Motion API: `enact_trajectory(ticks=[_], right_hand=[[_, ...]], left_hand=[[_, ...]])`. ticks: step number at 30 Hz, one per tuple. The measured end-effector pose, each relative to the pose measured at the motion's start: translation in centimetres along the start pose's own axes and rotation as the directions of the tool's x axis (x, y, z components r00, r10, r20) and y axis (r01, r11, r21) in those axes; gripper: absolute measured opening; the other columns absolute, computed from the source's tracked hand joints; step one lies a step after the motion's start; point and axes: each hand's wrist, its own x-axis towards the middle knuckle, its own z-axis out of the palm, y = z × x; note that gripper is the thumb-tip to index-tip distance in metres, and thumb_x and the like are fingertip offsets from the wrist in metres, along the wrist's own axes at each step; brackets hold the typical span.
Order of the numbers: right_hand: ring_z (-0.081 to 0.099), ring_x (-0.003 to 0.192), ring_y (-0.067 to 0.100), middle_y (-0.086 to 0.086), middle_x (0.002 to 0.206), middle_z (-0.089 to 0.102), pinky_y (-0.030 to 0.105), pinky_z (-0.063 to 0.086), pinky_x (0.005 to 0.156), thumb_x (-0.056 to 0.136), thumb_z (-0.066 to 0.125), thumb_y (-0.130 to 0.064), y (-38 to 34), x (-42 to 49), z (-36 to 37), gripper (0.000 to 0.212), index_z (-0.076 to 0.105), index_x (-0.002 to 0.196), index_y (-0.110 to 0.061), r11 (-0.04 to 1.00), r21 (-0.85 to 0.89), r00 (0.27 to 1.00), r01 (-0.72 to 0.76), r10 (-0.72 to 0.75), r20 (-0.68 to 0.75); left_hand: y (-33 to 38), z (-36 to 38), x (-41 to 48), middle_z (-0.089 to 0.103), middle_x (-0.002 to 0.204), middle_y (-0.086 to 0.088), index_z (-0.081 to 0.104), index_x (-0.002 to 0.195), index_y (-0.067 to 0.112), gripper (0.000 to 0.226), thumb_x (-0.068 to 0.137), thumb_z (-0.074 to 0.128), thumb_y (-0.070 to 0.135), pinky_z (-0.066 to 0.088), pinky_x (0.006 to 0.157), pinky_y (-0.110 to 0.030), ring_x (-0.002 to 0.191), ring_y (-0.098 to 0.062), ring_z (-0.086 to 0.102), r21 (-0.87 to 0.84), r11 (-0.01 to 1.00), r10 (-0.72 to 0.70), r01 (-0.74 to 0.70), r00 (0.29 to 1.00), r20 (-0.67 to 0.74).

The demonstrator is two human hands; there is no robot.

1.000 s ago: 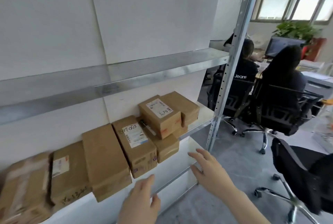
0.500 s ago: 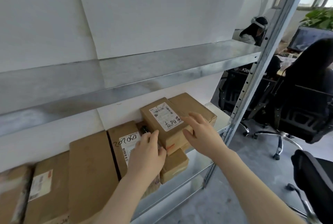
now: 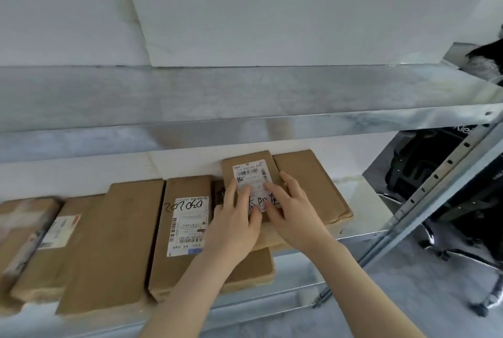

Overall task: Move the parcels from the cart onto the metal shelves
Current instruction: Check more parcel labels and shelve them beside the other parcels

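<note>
Several brown cardboard parcels lie in a row on the middle metal shelf (image 3: pixel 364 201). A small labelled parcel (image 3: pixel 250 166) sits on top of two others near the right end. My left hand (image 3: pixel 234 223) rests flat on its left side, fingers straight over the white label. My right hand (image 3: pixel 291 212) lies flat on its right side, fingers spread across the label. Beside it lies a wider brown parcel (image 3: pixel 313 182). To the left lies a parcel marked with handwritten digits (image 3: pixel 187 218). The cart is out of view.
An upper metal shelf (image 3: pixel 245 98) runs across above the parcels with a white wall behind. The shelf's perforated upright post (image 3: pixel 435 190) stands at the right. Beyond it are black office chairs (image 3: pixel 446 163) and a grey floor (image 3: pixel 408 283).
My view has swung left and closer to the shelf. Both hands rose from below the shelf edge and came to lie on top of the small labelled parcel.
</note>
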Motion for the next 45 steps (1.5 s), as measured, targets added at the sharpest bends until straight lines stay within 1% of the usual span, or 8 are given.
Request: enact_trajectory(ticks=[4, 11, 15, 18, 27, 31, 37, 45], right_hand=[[0.021, 0.139, 0.029, 0.005, 0.156, 0.017, 0.039, 0.026, 0.112, 0.095, 0.050, -0.030, -0.7, 0.1, -0.1, 0.045, 0.044, 0.140, -0.026, 0.995, 0.084, 0.999, 0.048, -0.048, -0.004], [0.026, 0.134, 0.011, -0.008, 0.150, 0.028, 0.035, 0.034, 0.109, 0.090, 0.056, -0.025, -7.1, -3.2, 0.1, 0.039, 0.055, 0.128, -0.034, 0.932, 0.251, 0.960, 0.262, -0.226, -0.162], [0.037, 0.126, 0.009, -0.006, 0.145, 0.035, 0.007, 0.024, 0.104, 0.088, 0.051, -0.035, -14.0, -5.1, 2.9, 0.034, 0.061, 0.120, -0.033, 0.847, 0.308, 0.900, 0.434, -0.392, -0.190], [0.039, 0.128, 0.012, -0.003, 0.145, 0.037, 0.008, 0.024, 0.104, 0.086, 0.050, -0.037, -20.8, -6.8, 7.1, 0.035, 0.061, 0.119, -0.033, 0.773, 0.384, 0.858, 0.505, -0.498, -0.127], [0.037, 0.126, -0.004, 0.003, 0.139, 0.045, 0.004, 0.025, 0.101, 0.084, 0.049, -0.041, -47.3, -18.0, 22.8, 0.041, 0.066, 0.116, -0.022, 0.412, 0.693, 0.589, 0.592, -0.808, -0.023], [0.035, 0.128, -0.003, -0.005, 0.139, 0.043, 0.005, 0.026, 0.101, 0.084, 0.048, -0.045, -57.5, -23.1, 28.3, 0.043, 0.066, 0.117, -0.024, 0.334, 0.761, 0.485, 0.556, -0.874, 0.030], [0.032, 0.133, 0.004, -0.011, 0.144, 0.036, 0.028, 0.033, 0.107, 0.084, 0.042, -0.053, -68.8, -26.7, 35.6, 0.046, 0.060, 0.122, -0.034, 0.293, 0.785, 0.342, 0.545, -0.933, 0.111], [0.028, 0.129, -0.005, -0.019, 0.142, 0.031, 0.012, 0.026, 0.102, 0.089, 0.049, -0.039, -81.6, -24.4, 48.3, 0.037, 0.059, 0.123, -0.032, 0.252, 0.818, 0.164, 0.517, -0.967, 0.195]], left_hand=[[0.5, 0.3, -0.4, 0.006, 0.155, 0.014, 0.025, 0.143, 0.033, 0.050, 0.095, 0.031, 0.046, 0.047, 0.094, -0.043, 0.127, -0.026, 0.040, -0.046, 0.995, -0.098, 0.094, 0.990, -0.099], [-0.1, -5.4, -6.6, 0.009, 0.155, 0.014, 0.023, 0.142, 0.038, 0.053, 0.091, 0.019, 0.053, 0.047, 0.090, -0.034, 0.122, -0.023, 0.041, -0.006, 0.986, -0.161, 0.168, 0.936, -0.312], [-4.1, -9.6, -13.0, 0.019, 0.153, 0.013, 0.027, 0.139, 0.037, 0.060, 0.084, 0.013, 0.056, 0.048, 0.082, -0.032, 0.109, -0.023, 0.050, 0.000, 0.962, -0.244, 0.272, 0.865, -0.439], [-9.7, -12.8, -18.7, 0.021, 0.155, 0.003, 0.032, 0.138, 0.030, 0.055, 0.091, 0.013, 0.049, 0.047, 0.085, -0.036, 0.119, -0.023, 0.048, 0.053, 0.933, -0.288, 0.357, 0.825, -0.485], [-25.9, -25.0, -42.2, 0.041, 0.146, 0.006, 0.043, 0.132, 0.035, 0.048, 0.088, 0.026, 0.048, 0.054, 0.065, -0.034, 0.096, -0.025, 0.060, -0.151, 0.641, -0.592, 0.753, 0.359, -0.721], [-31.1, -30.1, -50.7, 0.010, 0.157, 0.014, 0.023, 0.143, 0.040, 0.074, 0.076, -0.001, 0.059, 0.043, 0.092, -0.029, 0.125, -0.021, 0.040, -0.185, 0.500, -0.671, 0.846, 0.244, -0.700], [-39.8, -34.5, -58.1, 0.003, 0.157, 0.012, 0.015, 0.146, 0.038, 0.082, 0.072, -0.010, 0.058, 0.034, 0.098, -0.025, 0.131, -0.015, 0.032, -0.270, 0.335, -0.725, 0.902, 0.064, -0.686], [-55.7, -39.5, -60.4, 0.006, 0.159, 0.005, 0.024, 0.146, 0.028, 0.079, 0.078, -0.008, 0.052, 0.035, 0.102, -0.033, 0.137, -0.019, 0.028, -0.402, 0.194, -0.781, 0.895, -0.106, -0.615]])
